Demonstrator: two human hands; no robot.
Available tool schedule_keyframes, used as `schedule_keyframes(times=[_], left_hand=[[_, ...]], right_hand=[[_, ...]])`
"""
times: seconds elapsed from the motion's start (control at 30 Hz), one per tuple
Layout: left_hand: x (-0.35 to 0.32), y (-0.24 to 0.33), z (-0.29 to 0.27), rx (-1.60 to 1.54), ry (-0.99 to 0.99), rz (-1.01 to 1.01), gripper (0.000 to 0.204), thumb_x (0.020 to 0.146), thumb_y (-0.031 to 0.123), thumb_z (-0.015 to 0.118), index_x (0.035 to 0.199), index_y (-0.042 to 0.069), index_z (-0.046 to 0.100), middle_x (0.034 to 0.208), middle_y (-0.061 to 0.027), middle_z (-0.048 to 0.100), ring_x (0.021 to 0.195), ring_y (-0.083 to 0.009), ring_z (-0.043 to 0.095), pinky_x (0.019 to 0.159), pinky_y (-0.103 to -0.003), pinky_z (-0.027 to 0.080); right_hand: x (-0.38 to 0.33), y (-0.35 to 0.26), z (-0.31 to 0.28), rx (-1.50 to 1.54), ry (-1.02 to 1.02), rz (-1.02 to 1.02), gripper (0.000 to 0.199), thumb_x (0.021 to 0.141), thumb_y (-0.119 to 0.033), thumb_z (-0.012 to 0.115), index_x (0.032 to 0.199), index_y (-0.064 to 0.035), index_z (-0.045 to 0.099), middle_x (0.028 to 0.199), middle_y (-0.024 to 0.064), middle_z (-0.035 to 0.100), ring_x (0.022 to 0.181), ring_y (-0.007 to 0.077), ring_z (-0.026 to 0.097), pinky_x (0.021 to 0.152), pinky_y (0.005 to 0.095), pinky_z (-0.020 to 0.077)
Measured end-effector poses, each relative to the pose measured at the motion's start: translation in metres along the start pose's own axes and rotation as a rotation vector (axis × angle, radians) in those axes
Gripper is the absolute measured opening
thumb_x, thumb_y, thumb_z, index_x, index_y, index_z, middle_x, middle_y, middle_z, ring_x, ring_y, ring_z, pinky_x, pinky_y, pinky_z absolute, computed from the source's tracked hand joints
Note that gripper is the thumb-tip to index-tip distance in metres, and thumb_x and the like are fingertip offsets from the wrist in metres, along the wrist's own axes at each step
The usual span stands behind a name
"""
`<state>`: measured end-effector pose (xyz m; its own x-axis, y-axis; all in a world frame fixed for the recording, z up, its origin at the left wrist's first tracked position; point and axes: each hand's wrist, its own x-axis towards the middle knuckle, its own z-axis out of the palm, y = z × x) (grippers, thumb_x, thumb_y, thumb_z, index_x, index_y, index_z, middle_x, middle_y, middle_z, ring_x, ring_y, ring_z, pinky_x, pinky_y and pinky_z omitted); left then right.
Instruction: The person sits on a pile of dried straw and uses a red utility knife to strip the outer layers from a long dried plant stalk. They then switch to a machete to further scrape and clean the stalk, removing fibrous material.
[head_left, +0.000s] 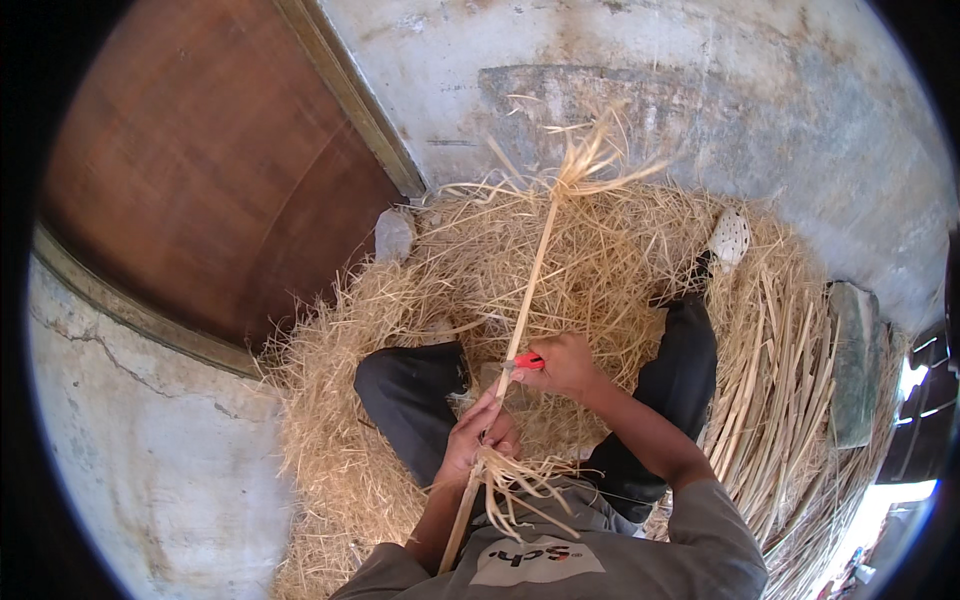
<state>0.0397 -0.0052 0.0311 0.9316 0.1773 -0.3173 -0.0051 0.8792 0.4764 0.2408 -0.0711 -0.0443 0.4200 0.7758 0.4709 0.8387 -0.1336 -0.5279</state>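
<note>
A long pale cane stick [535, 270] runs from my lap up towards the wall. A frayed tuft of curled shavings [578, 175] fans out near its far end. My left hand [482, 440] is closed around the stick's lower part. More thin shavings [505, 478] hang from the stick just below that hand. In my right hand [562, 365] is a small knife with a red handle [530, 361], its blade against the stick a little above my left hand. The fingers of my right hand are wrapped around the handle.
Loose straw-like shavings [470, 250] lie thick around my bent legs. Long cane sticks [765, 400] lie in a bundle at the right, beside a grey-green stone slab [853, 365]. A brown wooden door [210, 170] and a weathered wall [690, 110] stand beyond.
</note>
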Motion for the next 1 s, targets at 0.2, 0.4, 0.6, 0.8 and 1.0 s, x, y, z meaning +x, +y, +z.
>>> schedule_keyframes(times=[0.2,0.4,0.6,0.8,1.0], left_hand=[[0.004,-0.004,-0.017,-0.078,-0.08,-0.052,0.048,0.101,0.018,0.037,0.148,0.016,0.026,0.055,0.0016,0.027,0.047,-0.0118,0.034,0.05,-0.026,0.031],[-0.002,-0.002,-0.011,-0.092,-0.041,-0.055,0.048,0.1,0.018,0.038,0.147,0.017,0.026,0.054,0.0015,0.027,0.046,-0.0125,0.035,0.049,-0.027,0.032],[-0.006,-0.007,-0.013,-0.007,0.012,-0.02,0.05,0.1,0.018,0.04,0.148,0.016,0.026,0.054,0.0013,0.03,0.046,-0.0126,0.038,0.049,-0.027,0.033],[-0.012,-0.01,-0.003,0.091,-0.003,-0.039,0.051,0.101,0.019,0.04,0.148,0.015,0.024,0.053,0.0015,0.03,0.046,-0.0121,0.038,0.049,-0.026,0.034],[-0.022,-0.012,0.014,0.2,-0.009,-0.061,0.052,0.101,0.02,0.039,0.149,0.014,0.02,0.053,0.0014,0.029,0.046,-0.0124,0.038,0.049,-0.026,0.033]], right_hand=[[0.018,0.024,-0.007,-0.068,-0.044,0.203,0.057,0.072,-0.067,0.062,0.065,-0.011,0.067,0.054,0.0084,0.06,0.053,0.0278,0.062,0.051,0.0411,0.0481],[0.01,0.014,-0.003,-0.047,-0.085,0.14,0.057,0.074,-0.069,0.058,0.075,-0.0134,0.072,0.058,0.0105,0.062,0.055,0.0277,0.063,0.053,0.04,0.049],[0.035,0.045,-0.002,-0.058,-0.039,0.279,0.058,0.076,-0.069,0.057,0.083,-0.0142,0.074,0.059,0.0122,0.061,0.054,0.0291,0.061,0.053,0.0401,0.0486],[0.019,0.044,0.003,-0.033,0.112,0.118,0.062,0.08,-0.066,0.055,0.061,-0.0078,0.061,0.05,0.0131,0.054,0.044,0.0314,0.055,0.045,0.0409,0.0434],[0.04,0.078,-0.015,-0.182,0.222,0.144,0.056,0.076,-0.064,0.061,0.064,-0.0086,0.065,0.051,0.0115,0.056,0.048,0.0294,0.058,0.048,0.0392,0.0459]])
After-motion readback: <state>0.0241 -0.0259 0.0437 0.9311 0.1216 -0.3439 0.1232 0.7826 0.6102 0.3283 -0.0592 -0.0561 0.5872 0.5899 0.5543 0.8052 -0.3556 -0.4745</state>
